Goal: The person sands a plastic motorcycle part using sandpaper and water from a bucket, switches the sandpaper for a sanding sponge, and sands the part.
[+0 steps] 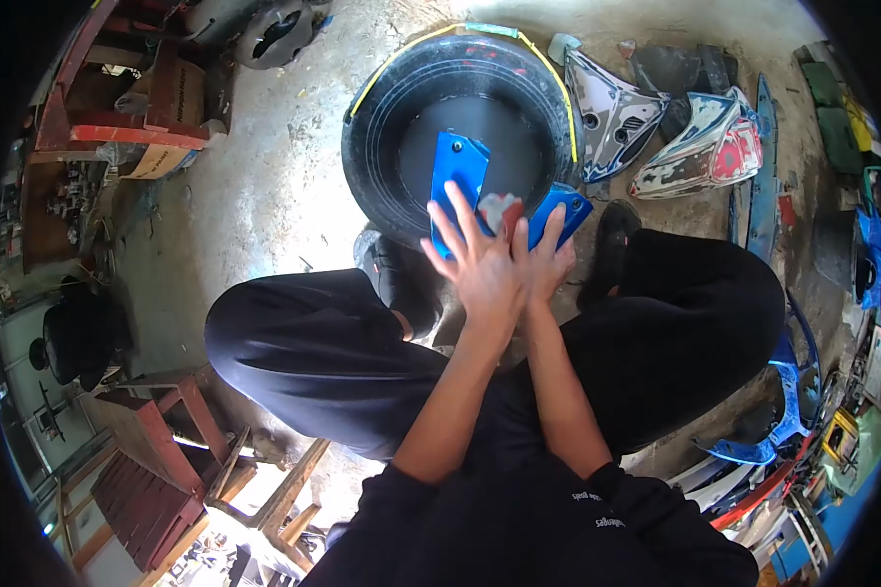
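A glossy blue plastic panel [460, 161] with a hole near its top end leans over the near rim of a large black bucket [372, 186]. Over its lower part, my left hand [483, 266] has its fingers spread apart. Close against it on the right, my right hand [550, 256] bends its fingers over another blue section [570, 210], which also has a hole. Both wrists nearly meet. Between the hands shows a small red and grey-white piece [500, 211], partly hidden by fingers; I cannot tell what it is. Dark liquid [475, 137] lies in the bucket.
Right of the bucket lie a grey-white fairing [612, 122] and a red, white and blue fairing [705, 147]. A long blue strip [762, 186] is beyond them. A red wooden bench [147, 137] stands at left, a wooden stool [157, 450] lower left. Blue body parts [783, 411] are piled at right.
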### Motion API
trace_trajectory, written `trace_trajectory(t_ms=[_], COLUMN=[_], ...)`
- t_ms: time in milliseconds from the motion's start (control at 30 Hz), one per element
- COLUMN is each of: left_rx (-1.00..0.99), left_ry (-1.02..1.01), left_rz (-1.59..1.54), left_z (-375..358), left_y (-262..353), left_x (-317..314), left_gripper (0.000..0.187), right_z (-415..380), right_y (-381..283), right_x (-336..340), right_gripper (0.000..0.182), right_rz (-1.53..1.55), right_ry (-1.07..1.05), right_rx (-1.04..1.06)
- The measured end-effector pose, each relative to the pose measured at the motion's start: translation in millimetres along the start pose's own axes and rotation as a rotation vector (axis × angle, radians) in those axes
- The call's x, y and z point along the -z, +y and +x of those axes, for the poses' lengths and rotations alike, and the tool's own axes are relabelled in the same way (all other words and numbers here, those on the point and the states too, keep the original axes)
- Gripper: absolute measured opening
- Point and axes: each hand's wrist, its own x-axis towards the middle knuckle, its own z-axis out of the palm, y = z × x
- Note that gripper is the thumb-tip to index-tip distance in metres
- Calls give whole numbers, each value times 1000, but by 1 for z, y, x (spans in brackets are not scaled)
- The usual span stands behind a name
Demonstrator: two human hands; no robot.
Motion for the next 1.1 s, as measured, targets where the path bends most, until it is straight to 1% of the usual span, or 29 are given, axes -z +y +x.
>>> trace_trajectory(t_ms=[67, 100, 133, 200, 267, 333, 367, 433, 467, 500, 533, 600, 633, 667, 733, 767, 833, 867, 933, 1000, 1067, 1100], left_rx=[4, 1, -9, 0, 8, -7, -1, -3, -15, -22, -7, 21, 28, -4, -4, 0, -4, -18, 3, 18, -14, -47], left_ry=[-3, 10, -13, -75, -60, 38, 17, 22, 37, 22, -14, -94, -32, -6, 39, 36, 40, 45, -34, -122, -39, -3], left_rz=[-11, -18, 15, 76, 77, 22, 74, 81, 94, 69, 97, 126, 119, 71, 238, 234, 223, 122, 143, 164, 105, 194], left_z=[-5, -3, -13, -32, -29, -5, 7, 2, 3, -7, -17, -28, -22, -13, 15, 12, 12, -1, -25, -32, -18, -5], left_y=[0, 2, -1, -8, -9, 1, 3, 3, 3, 0, -4, -10, -7, -4, -1, -1, 1, -2, -8, -18, -15, -17], left_x=[0, 1, 6, 20, 17, 6, -2, -2, 0, 6, 13, 25, 23, 18, 1, 0, 3, 10, 27, 32, 22, 12], left_gripper=[42, 41, 38, 36, 36, 37, 36, 35, 35, 35, 34, 35, 33, 39, 33, 33, 33, 33, 34, 36, 38, 39], right_z=[-1, 3, 4, 1, 0, 1, 0, 1, 2, 2, 0, -1, 0, -2, -3, -2, 0, 1, 1, 0, -2, -3], right_y=[-6, -4, -5, -7, -7, 2, 1, -8, -10, -10, -15, -18, -17, -16, -15, -17, -13, -12, -15, -12, -14, -17], right_x=[6, 5, 2, -5, -2, 4, 4, 4, 3, 2, -1, -3, -2, -2, -2, -1, 2, 0, -3, -3, -2, -3], right_gripper=[54, 55, 55, 55, 55, 55, 55, 55, 55, 55, 55, 53, 53, 53, 53, 53, 53, 53, 53, 53, 53, 53], right_rz=[-227, -39, -33, 74, 63, -102, -107, -150, -146, -69, 9, 40, 29, 16, 28, 42, 37, 40, 61, 37, 40, 48], right_ry=[-57, -34, -29, 58, 52, -34, -33, -36, -36, -8, 22, 42, 42, 38, 24, 14, 12, 14, 20, 37, 41, 47], right_rx=[124, -8, -4, 24, -12, 66, 63, 2, 8, 18, 26, 3, 4, 4, -35, -66, -40, -18, 2, -54, -43, -27])
